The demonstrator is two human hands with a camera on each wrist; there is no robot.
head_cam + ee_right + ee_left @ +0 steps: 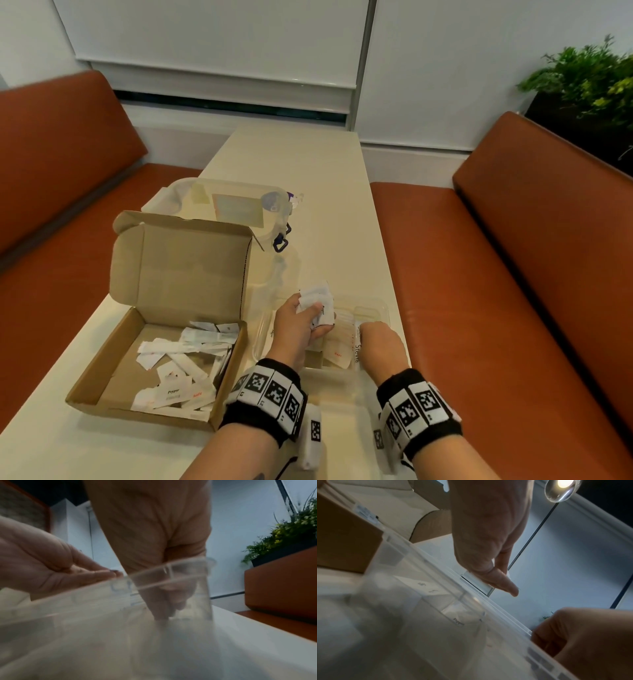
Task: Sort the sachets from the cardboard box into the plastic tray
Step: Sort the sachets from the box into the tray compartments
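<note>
Two hands worked over the clear plastic tray point(383, 310) at the bench's point(308, 171) near right edge. To place well, each sachet should go flat into its matching compartment. Right hand point(378, 342) reached down into the tray, fingertips together; what it pinched I could not tell. Left hand point(296, 323) clutched a bunch of white paper sachets point(320, 303) above the tray. More lay in the open brown cardboard box point(102, 373) at the left edge.

The right hand point(378, 337) reached down inside the plastic tray point(383, 306) so that its fingers point(164, 609) were hidden from the head view and only a blur through the tray wall from the right wrist, leaving their hold on any sachet impossible to tell.
</note>
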